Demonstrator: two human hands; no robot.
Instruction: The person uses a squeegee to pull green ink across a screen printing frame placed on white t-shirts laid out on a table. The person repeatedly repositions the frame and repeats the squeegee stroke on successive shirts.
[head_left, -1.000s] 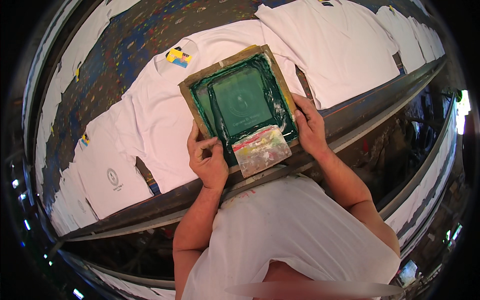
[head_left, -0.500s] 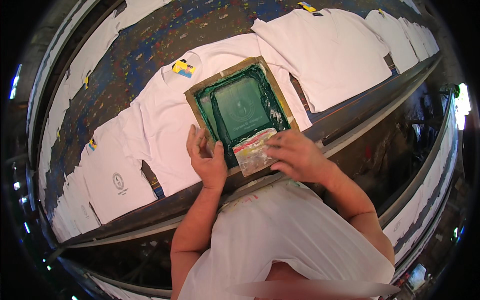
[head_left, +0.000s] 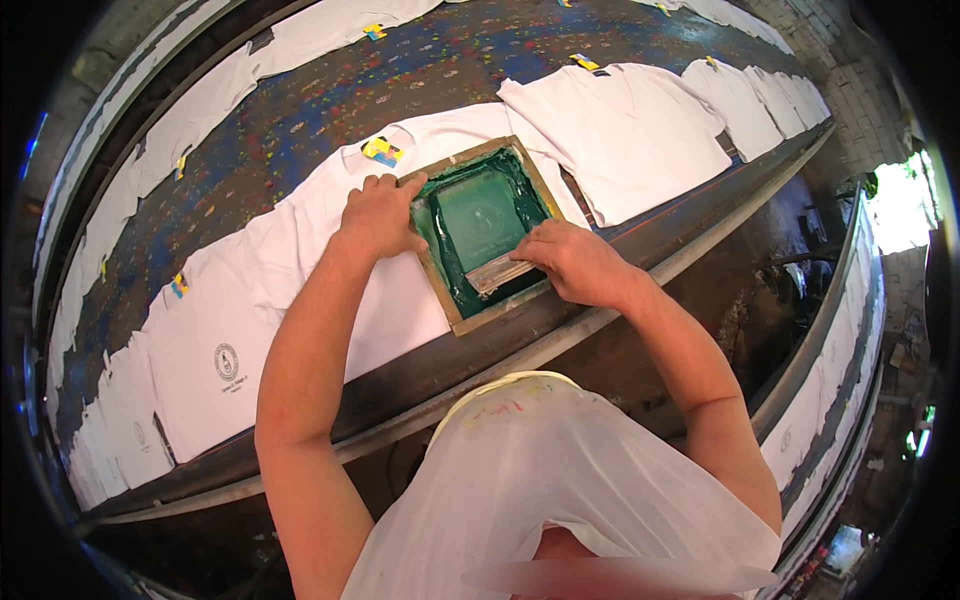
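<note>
A wooden-framed printing screen (head_left: 439, 290) with a green mesh and dark green ink lies on a white T-shirt (head_left: 388, 325) along the near edge of the table. My left hand (head_left: 378, 218) grips the screen's far-left corner, its thumb on the inner side of the frame. Inside the frame, near the close end of the mesh, my right hand (head_left: 577, 262) holds a squeegee (head_left: 497, 273) by its upper edge. The squeegee's blade rests on or just over the mesh; its lower edge is hard to make out. A faint round emblem shows in the mesh.
To the left lies a white shirt (head_left: 215, 320) with a dark round print. Another white shirt (head_left: 620, 140) lies to the right, beyond the screen. More shirts line the far side of the paint-spotted table (head_left: 330, 105). A metal rail (head_left: 640, 295) runs along the near edge.
My left hand has moved from the screen's near-left side up to its far-left corner and taken hold. The squeegee, earlier lying over the near frame edge, now stands inside the frame in my right hand.
</note>
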